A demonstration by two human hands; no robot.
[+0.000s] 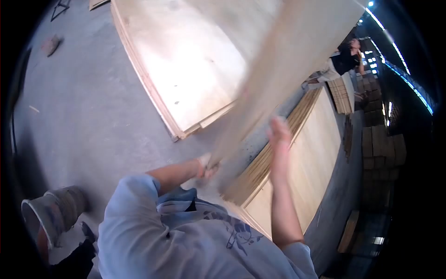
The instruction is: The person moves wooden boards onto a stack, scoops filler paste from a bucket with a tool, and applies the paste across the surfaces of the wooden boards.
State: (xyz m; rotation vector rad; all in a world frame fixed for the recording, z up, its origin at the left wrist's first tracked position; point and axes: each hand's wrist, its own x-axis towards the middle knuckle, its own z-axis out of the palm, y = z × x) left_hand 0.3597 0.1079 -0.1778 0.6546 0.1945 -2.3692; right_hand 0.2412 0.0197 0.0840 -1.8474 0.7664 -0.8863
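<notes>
A large, thin plywood sheet (302, 42), blurred by motion, stands tilted between two stacks and reaches up out of view at the top. My left hand (207, 167) is closed around its lower near corner. My right hand (279, 132) is raised beside the sheet's right side, fingers pointing up and apparently apart; whether it touches the sheet is unclear. Below my right forearm lies the right plywood stack (316, 158), its layered edges facing left. Beyond my left hand is the left plywood stack (186, 69), with a pale, shiny top.
A dirty bucket (44, 218) lies on its side at lower left. On the grey floor (88, 102) is a brownish lump (50, 45). Another person (344, 60) is at upper right near a smaller stack of boards (340, 95). Piled blocks (383, 149) stand along the right.
</notes>
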